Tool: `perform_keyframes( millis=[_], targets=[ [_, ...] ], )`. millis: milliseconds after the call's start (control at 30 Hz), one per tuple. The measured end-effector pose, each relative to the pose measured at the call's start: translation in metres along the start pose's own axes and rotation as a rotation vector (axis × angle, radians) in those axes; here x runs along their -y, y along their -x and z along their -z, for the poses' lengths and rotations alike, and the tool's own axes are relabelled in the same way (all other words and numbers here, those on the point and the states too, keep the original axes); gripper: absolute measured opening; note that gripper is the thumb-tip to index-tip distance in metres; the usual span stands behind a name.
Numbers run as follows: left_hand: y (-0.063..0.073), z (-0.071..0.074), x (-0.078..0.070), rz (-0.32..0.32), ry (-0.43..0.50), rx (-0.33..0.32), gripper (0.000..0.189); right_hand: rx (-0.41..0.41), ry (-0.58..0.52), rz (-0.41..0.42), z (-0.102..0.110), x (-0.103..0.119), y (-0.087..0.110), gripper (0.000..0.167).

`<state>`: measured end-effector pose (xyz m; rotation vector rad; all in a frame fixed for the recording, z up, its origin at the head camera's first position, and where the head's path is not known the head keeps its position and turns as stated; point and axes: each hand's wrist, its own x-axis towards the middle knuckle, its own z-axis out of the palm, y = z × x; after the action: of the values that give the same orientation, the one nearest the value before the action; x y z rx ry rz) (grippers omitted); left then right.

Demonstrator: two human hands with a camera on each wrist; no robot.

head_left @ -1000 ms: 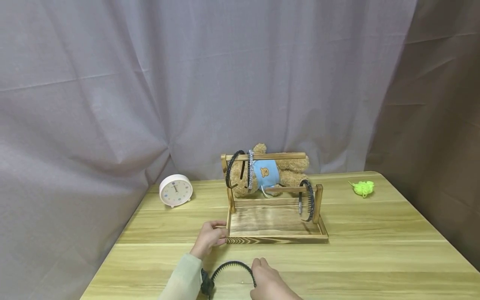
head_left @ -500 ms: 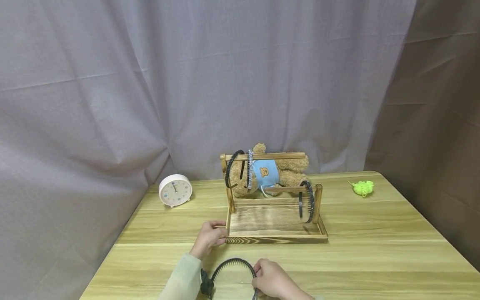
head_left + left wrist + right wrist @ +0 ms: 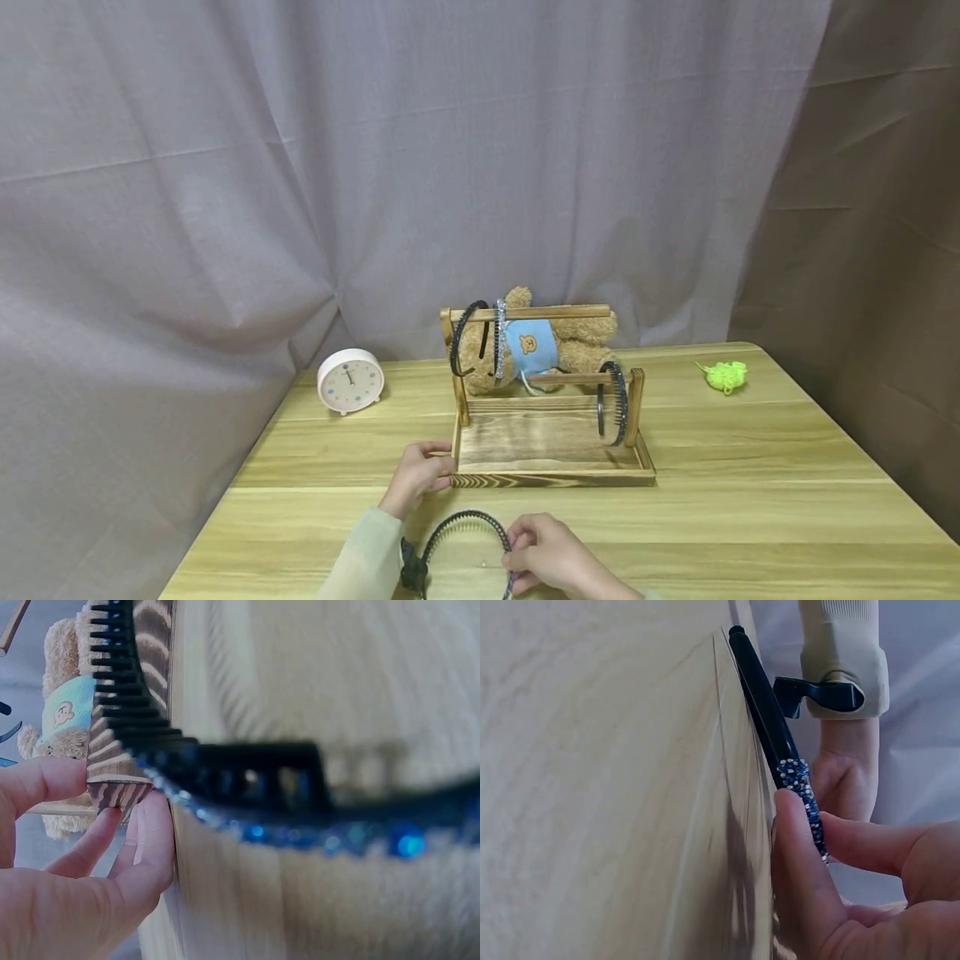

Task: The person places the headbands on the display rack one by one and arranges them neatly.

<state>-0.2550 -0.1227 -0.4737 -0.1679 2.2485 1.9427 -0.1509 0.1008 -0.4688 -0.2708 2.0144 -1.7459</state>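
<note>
My left hand [image 3: 415, 477] grips the front left corner of a wooden headband stand [image 3: 555, 481]; the left wrist view shows thumb and fingers around that striped corner. Near the table's front, my right hand [image 3: 551, 550] pinches one side of a black toothed headband [image 3: 469, 512]. Blue and silver stones [image 3: 795, 776] cover its outer face in the right wrist view. Its arch points toward the stand, and its lower ends run out of the head view. On the stand's upper bar hang a black headband [image 3: 455, 346] and a silvery one [image 3: 501, 342]; a dark toothed headband [image 3: 621, 404] hangs on the lower bar.
Behind the stand lies a teddy bear [image 3: 534, 348] in a blue top. A round white clock [image 3: 351, 382] stands at the back left, and a bright green yarn bundle [image 3: 726, 377] lies at the back right. Grey curtains [image 3: 480, 167] close off the far side.
My right hand has shifted slightly right and up, with the headband rising a little into view. The dark headband on the lower bar has stopped swinging. My left hand stays put.
</note>
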Motion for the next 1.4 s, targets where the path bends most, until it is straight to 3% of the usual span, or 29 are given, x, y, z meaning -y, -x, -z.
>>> perform_keyframes(
  millis=[400,767,1167,1400],
  targets=[
    [0.0,-0.001,-0.001,0.012,0.019,-0.005,0.049,-0.047,-0.014,0.031,0.009,0.003,0.004,0.028],
    [-0.001,-0.001,0.0,0.013,0.0,-0.005,0.05,-0.111,0.052,0.111,0.017,0.009,0.009,0.035],
    [-0.001,0.0,0.001,0.01,-0.056,-0.009,0.048,-0.176,0.036,0.201,0.019,0.016,0.009,0.036],
    [-0.002,0.0,0.002,0.007,-0.038,0.001,0.044,-0.223,0.054,0.229,0.022,0.02,0.009,0.038]
  ],
)
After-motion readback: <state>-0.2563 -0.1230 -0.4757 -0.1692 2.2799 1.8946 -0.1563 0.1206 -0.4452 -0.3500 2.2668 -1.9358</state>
